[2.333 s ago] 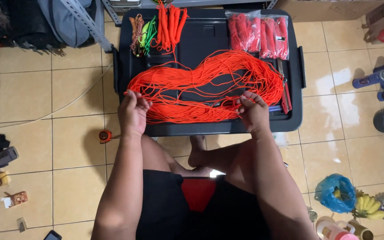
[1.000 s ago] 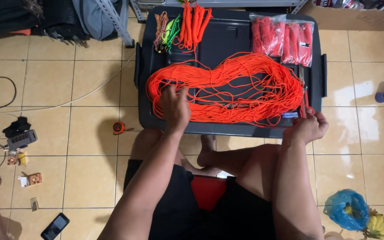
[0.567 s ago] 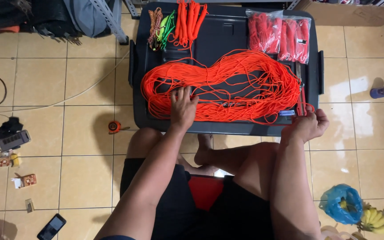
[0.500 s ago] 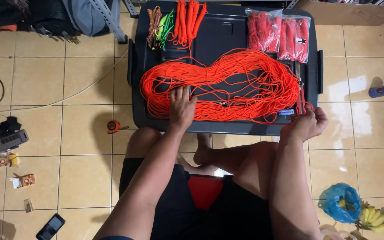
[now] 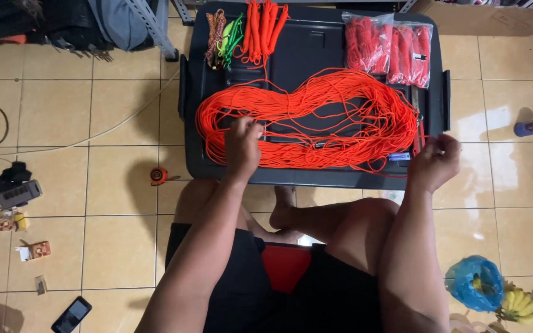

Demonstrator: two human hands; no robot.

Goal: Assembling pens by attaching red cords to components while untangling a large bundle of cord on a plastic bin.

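While a person sits cross-legged on a tiled floor, a large loose coil of orange cord [image 5: 306,120] lies spread in a wide figure-of-eight across the middle of a black plastic lid [image 5: 316,43] that serves as a low work surface. The left hand [image 5: 242,148] rests on the coil near the lid's front edge, left of centre, fingers curled down and pinching a few strands. The right hand [image 5: 434,161] hovers at the lid's front right corner, fingers drawn together as if pinching a strand end, though the exact grip is too small to tell. The cord looks light, thin and limp, likely to tangle and slide over itself, so it would be best taken by gathering many strands together at the narrow waist of the coil or at either looped end. At the lid's back right corner lie two clear plastic bags [image 5: 388,46] of red cord, each bearing a small dark label. Along the back edge, left of centre, sit bundles of orange cord [image 5: 263,31], with a green bundle [image 5: 232,36] and a brownish one [image 5: 214,31] beside them. Off the lid, a small orange tape measure [image 5: 158,176] lies on the floor near the front left corner.
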